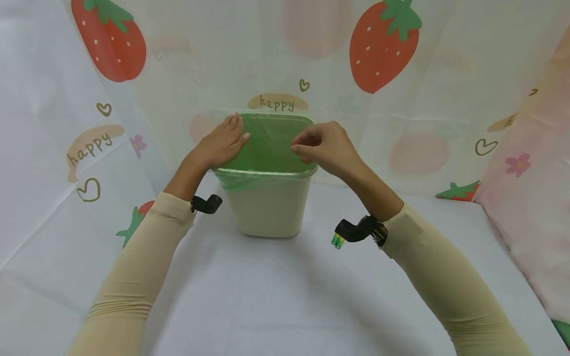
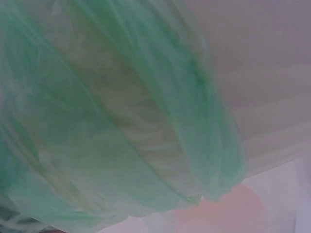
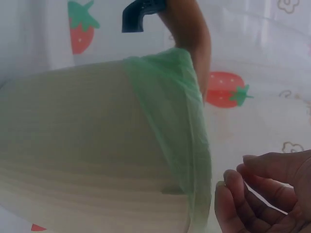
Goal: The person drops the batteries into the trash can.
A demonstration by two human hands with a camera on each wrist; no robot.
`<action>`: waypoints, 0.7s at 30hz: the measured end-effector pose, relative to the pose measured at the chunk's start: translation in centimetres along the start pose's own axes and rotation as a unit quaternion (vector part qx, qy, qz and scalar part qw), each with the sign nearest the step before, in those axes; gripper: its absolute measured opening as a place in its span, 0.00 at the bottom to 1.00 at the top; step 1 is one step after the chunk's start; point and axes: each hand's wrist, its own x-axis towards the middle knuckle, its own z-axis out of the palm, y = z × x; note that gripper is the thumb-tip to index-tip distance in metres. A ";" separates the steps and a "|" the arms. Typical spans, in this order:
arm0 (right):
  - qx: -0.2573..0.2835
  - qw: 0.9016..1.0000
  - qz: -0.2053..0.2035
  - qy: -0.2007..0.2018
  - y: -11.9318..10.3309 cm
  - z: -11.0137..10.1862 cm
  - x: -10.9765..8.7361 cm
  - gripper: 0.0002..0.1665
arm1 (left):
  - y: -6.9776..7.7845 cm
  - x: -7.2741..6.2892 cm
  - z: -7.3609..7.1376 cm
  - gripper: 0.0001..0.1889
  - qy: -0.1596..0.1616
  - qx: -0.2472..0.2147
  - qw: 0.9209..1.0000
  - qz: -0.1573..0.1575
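Observation:
A cream-coloured trash bin [image 1: 269, 207] stands upright, lined with a green plastic bag [image 1: 271, 143] folded over its rim. My left hand [image 1: 224, 141] rests on the left side of the rim with its fingers extended. Over the right side of the rim is my right hand [image 1: 327, 148], fingers loosely bent and thumb near the index finger. In the right wrist view this hand [image 3: 265, 194] is apart from the bin and nothing shows between its fingers. The left wrist view shows only the bag's folds [image 2: 146, 116] against the bin; the left hand is not visible there.
Two small green and yellow batteries [image 1: 337, 241] lie on the white tabletop [image 1: 276, 291], right of the bin, partly behind the right wrist camera [image 1: 356, 230]. A curtain with strawberry prints [image 1: 385, 49] hangs close behind the bin.

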 end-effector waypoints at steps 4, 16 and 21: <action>0.019 1.000 -0.001 0.009 0.2 -0.4 -1.1 0.07 | 0.1 0.0 0.0 0.36 -0.002 0.003 1.000 0.001; 0.027 0.999 -0.003 0.028 1.6 -1.2 -4.1 0.10 | -0.1 0.0 0.0 0.37 -0.001 0.002 1.000 0.004; 0.037 0.998 0.015 0.040 2.1 -1.4 -5.5 0.10 | -0.1 0.0 0.0 0.36 0.003 -0.001 1.000 0.012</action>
